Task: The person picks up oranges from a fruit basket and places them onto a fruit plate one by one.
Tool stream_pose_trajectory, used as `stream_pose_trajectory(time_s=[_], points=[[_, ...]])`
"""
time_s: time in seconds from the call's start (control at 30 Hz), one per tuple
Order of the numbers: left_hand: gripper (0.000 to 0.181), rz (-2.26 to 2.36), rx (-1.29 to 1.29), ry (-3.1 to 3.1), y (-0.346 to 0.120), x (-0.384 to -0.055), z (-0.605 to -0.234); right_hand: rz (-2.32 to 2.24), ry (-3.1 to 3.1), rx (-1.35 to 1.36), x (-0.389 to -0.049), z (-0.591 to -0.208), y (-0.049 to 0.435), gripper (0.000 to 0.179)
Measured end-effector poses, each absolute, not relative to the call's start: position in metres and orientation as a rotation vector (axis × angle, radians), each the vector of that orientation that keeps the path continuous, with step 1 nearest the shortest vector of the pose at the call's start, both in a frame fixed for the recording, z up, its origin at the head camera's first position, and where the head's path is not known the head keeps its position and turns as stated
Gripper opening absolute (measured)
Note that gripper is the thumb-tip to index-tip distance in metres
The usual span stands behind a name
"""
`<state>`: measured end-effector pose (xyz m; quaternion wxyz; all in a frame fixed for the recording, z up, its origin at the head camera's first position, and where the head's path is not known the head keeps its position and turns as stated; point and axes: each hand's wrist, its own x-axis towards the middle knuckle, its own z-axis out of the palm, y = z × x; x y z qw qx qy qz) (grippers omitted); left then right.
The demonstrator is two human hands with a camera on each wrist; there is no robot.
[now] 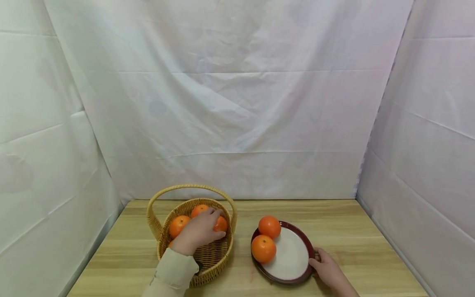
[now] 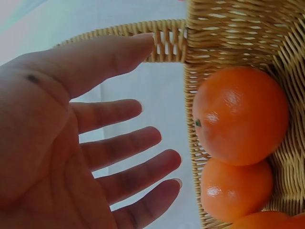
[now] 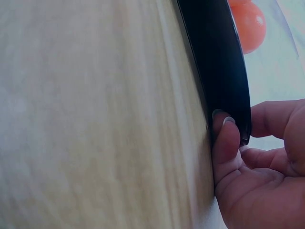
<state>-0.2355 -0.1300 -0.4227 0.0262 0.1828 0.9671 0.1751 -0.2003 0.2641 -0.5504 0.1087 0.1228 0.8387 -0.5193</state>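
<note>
My left hand (image 1: 198, 233) is over the wicker basket (image 1: 215, 270), its fingers near an orange (image 1: 221, 224) on the right side inside. In the left wrist view, that hand (image 2: 43, 138) has spread, slightly bent fingers and an empty palm, facing a large orange (image 2: 242, 116) and a smaller one (image 2: 237, 190) below it. My right hand (image 1: 328, 268) pinches the right rim of a round plate (image 1: 291, 255), white inside with a dark red edge. Two oranges, a front one (image 1: 264, 249) and a rear one (image 1: 269, 227), sit on the plate's left side.
The basket's tall arched handle (image 1: 191, 186) rises behind my left hand. More oranges (image 1: 179, 226) lie in the basket, partly hidden by that hand. The wooden tabletop (image 1: 122, 251) is enclosed by white cloth (image 1: 237, 123) at the back and sides.
</note>
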Motion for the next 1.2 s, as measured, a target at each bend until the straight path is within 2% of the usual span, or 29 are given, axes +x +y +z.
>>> stream_pose_trajectory(time_s=[1.2], points=[[0.076, 0.574, 0.426, 2.879, -0.138, -0.262, -0.444, -1.541, 2.499, 0.336, -0.199, -0.548, 0.262, 0.044]])
